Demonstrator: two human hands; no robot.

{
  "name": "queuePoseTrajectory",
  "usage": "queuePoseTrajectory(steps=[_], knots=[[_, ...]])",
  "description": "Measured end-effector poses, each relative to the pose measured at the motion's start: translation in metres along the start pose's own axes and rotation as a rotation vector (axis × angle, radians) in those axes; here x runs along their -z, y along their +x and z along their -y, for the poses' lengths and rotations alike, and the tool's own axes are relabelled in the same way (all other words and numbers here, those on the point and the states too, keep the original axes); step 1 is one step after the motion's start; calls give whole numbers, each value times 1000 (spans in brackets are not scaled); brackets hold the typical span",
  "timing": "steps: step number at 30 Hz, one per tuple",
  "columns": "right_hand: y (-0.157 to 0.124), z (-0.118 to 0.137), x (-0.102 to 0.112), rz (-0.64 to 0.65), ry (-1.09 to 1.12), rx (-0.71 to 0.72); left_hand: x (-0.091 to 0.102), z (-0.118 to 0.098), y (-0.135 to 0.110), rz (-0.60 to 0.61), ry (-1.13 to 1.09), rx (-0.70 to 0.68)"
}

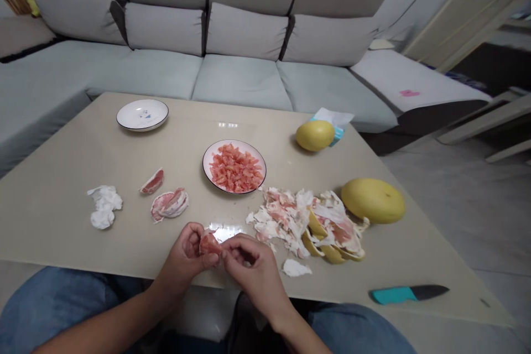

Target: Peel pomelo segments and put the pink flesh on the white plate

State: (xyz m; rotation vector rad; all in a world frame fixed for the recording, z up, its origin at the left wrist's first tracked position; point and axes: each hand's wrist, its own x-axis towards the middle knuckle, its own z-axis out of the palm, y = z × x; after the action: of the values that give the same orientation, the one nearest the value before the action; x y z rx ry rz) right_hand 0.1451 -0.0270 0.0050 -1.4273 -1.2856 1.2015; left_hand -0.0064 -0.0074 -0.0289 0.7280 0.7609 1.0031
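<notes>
My left hand (185, 254) and my right hand (249, 271) meet at the table's near edge, both gripping a pink pomelo segment (209, 244). Its flesh shows at the top, and my fingers hide the rest. To the right lies a heap of white pith and pink membrane (286, 221) over yellow rind pieces (327, 246). A white plate (234, 167) holds a mound of pink pomelo pulp. To the left rest a peeled pomelo segment (151, 182) and a membrane-wrapped segment (170, 203).
A whole yellow pomelo (372, 201) and a smaller one (315, 135) sit at the right. A teal-handled knife (409, 293) lies near the front right corner. Crumpled tissue (103, 206), a small white plate (142, 114) and a tissue packet (332, 123) share the beige table (62, 221), with a grey sofa (240, 80) behind.
</notes>
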Motion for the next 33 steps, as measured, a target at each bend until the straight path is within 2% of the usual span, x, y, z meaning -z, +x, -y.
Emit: queuePoseTrajectory(steps=[7,12,21,25,30,33], knots=[[2,-4,6,104,261,-260,-8,-8,-1,100,-131,92],[4,-5,7,132,338,-296,-4,-9,-2,179,-229,201],[3,-6,7,125,415,-288,-1,-13,1,223,-309,334],[2,-2,7,142,302,-225,-5,-16,3,221,-189,359],[-3,-2,2,142,128,-140,-6,-14,2,130,85,198],[-5,-5,0,119,136,-146,-4,-15,2,128,197,176]])
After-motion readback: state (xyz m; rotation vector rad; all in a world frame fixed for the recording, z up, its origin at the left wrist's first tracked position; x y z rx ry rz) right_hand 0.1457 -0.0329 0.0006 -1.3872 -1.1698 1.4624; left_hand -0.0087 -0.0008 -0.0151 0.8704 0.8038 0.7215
